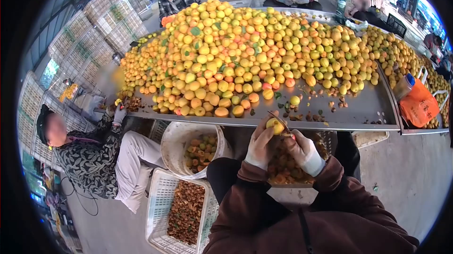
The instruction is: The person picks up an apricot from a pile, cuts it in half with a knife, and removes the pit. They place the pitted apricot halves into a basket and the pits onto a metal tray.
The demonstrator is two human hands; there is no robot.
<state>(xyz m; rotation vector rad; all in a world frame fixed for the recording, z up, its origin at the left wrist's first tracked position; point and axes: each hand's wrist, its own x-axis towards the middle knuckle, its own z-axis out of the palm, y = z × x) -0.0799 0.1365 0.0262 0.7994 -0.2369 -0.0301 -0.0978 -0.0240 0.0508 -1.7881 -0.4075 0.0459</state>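
My left hand (260, 143), in a white glove, holds a yellow apricot (274, 124) just below the front edge of the metal table (368, 108). My right hand (304, 152), also gloved, grips a small knife (281, 122) whose blade lies across the top of the fruit. Both hands hover over a container of cut apricot halves (283, 169) between my knees. A big heap of yellow-orange apricots (245, 51) covers the table beyond.
A white bucket (172, 143) of halves and a white crate of pits (163, 192) stand at my left. One person sits at left, their hand at the table edge; others sit at the far side. An orange bag (419, 105) hangs at right.
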